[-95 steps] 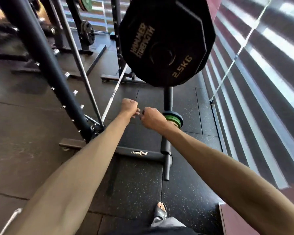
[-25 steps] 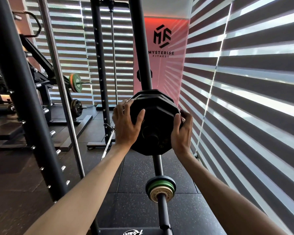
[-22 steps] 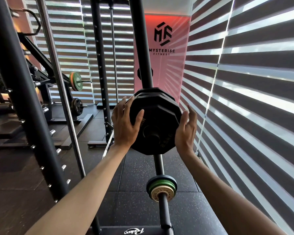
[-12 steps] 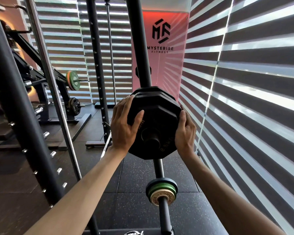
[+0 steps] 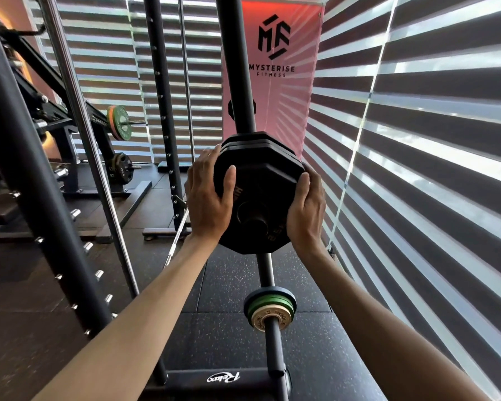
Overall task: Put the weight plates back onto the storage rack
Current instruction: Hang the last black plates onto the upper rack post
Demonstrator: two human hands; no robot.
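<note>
right grip (image 5: 305,208) back around plate (image 5: 261,180) — left grip (image 5: 210,198) clasping

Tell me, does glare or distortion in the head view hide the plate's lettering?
Head view: bright blinds backlight the scene, so the black plate looks dim; left hand and right hand cover part of its lettering; wide-angle lens bows the rack upright.

You hold a black weight plate (image 5: 262,180) by its sides: your left hand (image 5: 211,201) wraps its left edge, thumb on the face, and your right hand (image 5: 305,209) cups its right edge. The plate sits on a peg (image 5: 254,220) of the upright rack post (image 5: 237,82), against other black plates (image 5: 252,139). Below, small green plates (image 5: 259,303) hang on a lower peg (image 5: 273,345).
</note>
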